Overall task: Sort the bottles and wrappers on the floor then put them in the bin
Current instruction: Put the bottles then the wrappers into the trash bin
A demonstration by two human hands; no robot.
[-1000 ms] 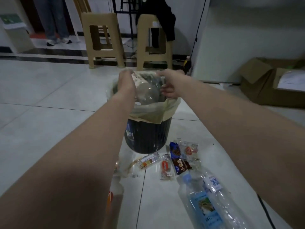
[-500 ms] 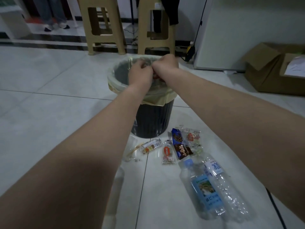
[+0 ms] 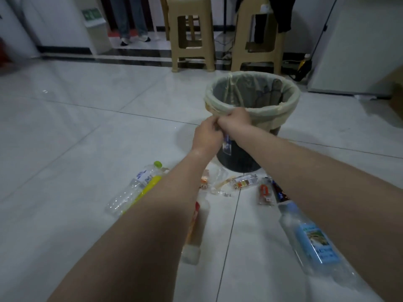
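Observation:
The black bin (image 3: 242, 158) with a pale liner (image 3: 291, 99) stands on the tiled floor. My left hand (image 3: 207, 138) and my right hand (image 3: 236, 120) are curled tight against each other at the bin's near rim, pinching the liner's edge; the exact grip is hidden. On the floor in front lie a clear bottle with a green cap (image 3: 139, 188), a milky bottle with an orange label (image 3: 197, 232) and a blue-labelled bottle (image 3: 311, 240). Several wrappers lie between them: a clear one (image 3: 244, 180), an orange one (image 3: 265, 192), a brown one (image 3: 280, 192).
Two beige plastic stools (image 3: 192, 33) (image 3: 259, 42) stand behind the bin. A person's legs (image 3: 133, 22) show at the back left beside a white stand (image 3: 96, 31). A white cabinet (image 3: 359, 51) and a cardboard box (image 3: 398, 94) are at the right.
My hands held a bottle and a wrapper over the bin's mouth; those are gone from my hands. Both hands came together and dropped to the near rim. My view swung left.

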